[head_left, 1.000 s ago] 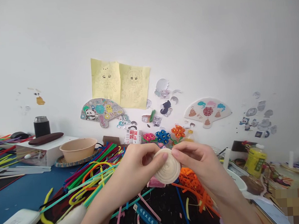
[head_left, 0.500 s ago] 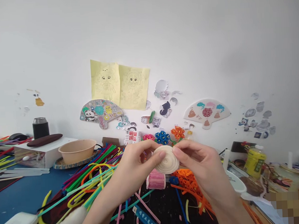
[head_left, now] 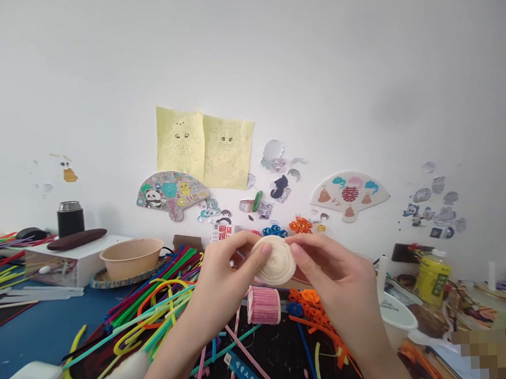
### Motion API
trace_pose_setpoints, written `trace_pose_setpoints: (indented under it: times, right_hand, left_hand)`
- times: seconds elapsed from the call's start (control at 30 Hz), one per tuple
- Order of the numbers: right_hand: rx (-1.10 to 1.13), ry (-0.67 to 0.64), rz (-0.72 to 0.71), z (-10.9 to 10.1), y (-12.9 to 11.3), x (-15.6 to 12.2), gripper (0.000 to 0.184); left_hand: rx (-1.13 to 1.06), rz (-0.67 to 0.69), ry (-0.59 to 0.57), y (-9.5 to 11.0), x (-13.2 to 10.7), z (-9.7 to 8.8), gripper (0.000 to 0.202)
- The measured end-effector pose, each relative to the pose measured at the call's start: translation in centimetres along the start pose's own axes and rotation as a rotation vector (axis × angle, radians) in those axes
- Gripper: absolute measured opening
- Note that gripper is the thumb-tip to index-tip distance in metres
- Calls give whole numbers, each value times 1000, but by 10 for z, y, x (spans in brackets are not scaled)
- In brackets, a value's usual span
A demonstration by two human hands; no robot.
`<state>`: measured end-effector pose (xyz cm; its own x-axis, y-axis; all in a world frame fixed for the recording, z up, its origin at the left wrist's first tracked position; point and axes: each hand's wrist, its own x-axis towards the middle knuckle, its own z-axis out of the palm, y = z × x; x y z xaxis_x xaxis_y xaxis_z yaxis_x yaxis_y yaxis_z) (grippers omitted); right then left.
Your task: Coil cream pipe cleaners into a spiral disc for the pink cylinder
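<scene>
Between my two hands is a cream disc (head_left: 278, 262), coiled in a spiral like wound pipe cleaner, its face turned toward me. My left hand (head_left: 235, 264) pinches its left edge, thumb on the front face and fingers behind. At its right edge, my right hand (head_left: 329, 264) grips with thumb and forefinger; its other fingers are partly hidden. Just below the disc, a pink cylinder of upright pipe cleaners (head_left: 263, 305) stands on the dark work surface. Orange pipe-cleaner pieces (head_left: 305, 302) lie partly behind my right wrist.
Bundled coloured pipe cleaners (head_left: 157, 299) spread at the left. Behind them stand a beige bowl (head_left: 131, 258) and a black can (head_left: 70, 220). A blue strip (head_left: 245, 372) lies in front. At the right are a white cup (head_left: 397, 315) and a yellow bottle (head_left: 432, 277).
Both hands have raised the cream disc slightly and shifted it a little left, uncovering more of the pink cylinder. The grip looks much the same, and the camera view has tilted slightly.
</scene>
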<state>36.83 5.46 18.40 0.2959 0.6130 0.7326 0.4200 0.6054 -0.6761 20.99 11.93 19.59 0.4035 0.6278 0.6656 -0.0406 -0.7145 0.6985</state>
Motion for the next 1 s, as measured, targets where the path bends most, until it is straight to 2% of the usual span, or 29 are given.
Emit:
trace_pose_setpoints:
  times: [0.1, 0.17, 0.33, 0.53, 0.6, 0.7, 0.8, 0.9, 1.0]
  right_hand:
    - [-49, 17, -96, 2, 0, -2, 12]
    - [-60, 23, -101, 3, 1, -2, 10]
    - [105, -54, 81, -2, 2, 1, 15]
    - [208, -150, 250, -9, 6, 8, 33]
    - [234, -228, 323, -8, 8, 9, 42]
    - [341, -385, 460, -6, 10, 8, 53]
    - [531, -468, 534, -4, 9, 6, 51]
    - [607, -396, 516, -3, 8, 5, 40]
    - [513, -250, 453, -3, 6, 8, 31]
  left_hand:
    - [-21, -21, 9, 1, -1, 1, 29]
    - [-31, -27, 16, 1, -1, 3, 29]
    - [-18, -19, 42, 1, -2, 4, 29]
    - [-29, 22, 82, -1, -2, 1, 24]
    - [-26, 87, 93, -2, -1, 0, 20]
    - [-3, 269, 138, -4, 1, -1, 12]
    - [38, 438, 155, -7, 3, -2, 12]
    - [41, 509, 90, -9, 3, -5, 24]
    - [59, 465, 61, -9, 2, -8, 34]
